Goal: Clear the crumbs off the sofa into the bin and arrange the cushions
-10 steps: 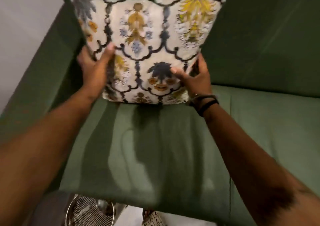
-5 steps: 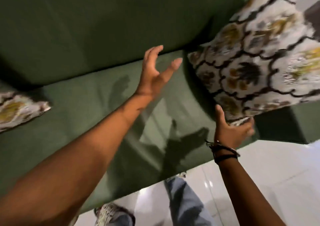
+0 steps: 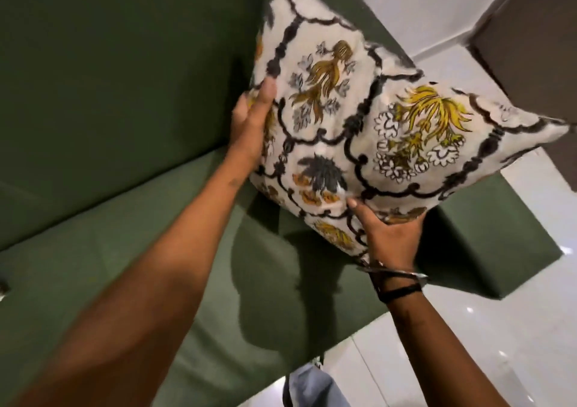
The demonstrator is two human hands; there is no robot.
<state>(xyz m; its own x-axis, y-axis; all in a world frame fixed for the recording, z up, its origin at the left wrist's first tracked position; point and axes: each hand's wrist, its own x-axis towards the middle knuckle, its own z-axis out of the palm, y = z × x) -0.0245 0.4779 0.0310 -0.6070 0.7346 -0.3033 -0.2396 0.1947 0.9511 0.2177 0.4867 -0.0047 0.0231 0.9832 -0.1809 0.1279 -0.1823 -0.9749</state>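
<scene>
I am holding the white square fabric cushion with dark scrolls and yellow flowers (image 3: 359,131) tilted above the green sofa (image 3: 125,235) seat's right end, left hand (image 3: 253,125) and right hand (image 3: 390,238) grips closed on its edges.

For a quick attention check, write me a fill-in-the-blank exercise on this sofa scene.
1. The patterned cushion is held by ____ hands.
2. The sofa is ____ in colour.
3. The wrist bands sit on the ____ hand.
4. The left hand presses the cushion's ____ edge.

Missing words: two; green; right; left
</scene>
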